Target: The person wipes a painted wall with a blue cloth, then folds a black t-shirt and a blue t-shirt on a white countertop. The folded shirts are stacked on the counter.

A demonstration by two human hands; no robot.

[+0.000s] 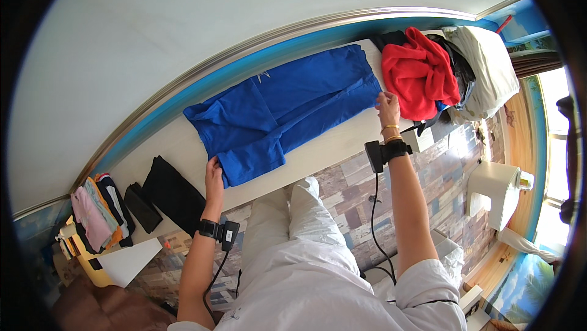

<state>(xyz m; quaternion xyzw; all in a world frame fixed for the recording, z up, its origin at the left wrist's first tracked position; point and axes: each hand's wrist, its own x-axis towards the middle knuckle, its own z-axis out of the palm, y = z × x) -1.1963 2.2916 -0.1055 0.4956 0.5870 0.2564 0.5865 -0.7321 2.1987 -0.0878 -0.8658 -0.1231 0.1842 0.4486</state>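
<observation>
A blue garment with a small white logo lies spread lengthwise on a long pale wooden surface, with one sleeve or leg folded along its near side. My left hand is at its near left corner, beside the folded cuff; the fingertips are partly hidden by the cloth. At the garment's right end, my right hand has its thumb and fingers together on the near right corner. Both wrists wear black straps with a small cabled box.
Right of the blue garment lie a crumpled red cloth, a black plastic bag and white bedding. To the left are folded black garments and a row of folded coloured clothes. A white stool stands on the floor at right.
</observation>
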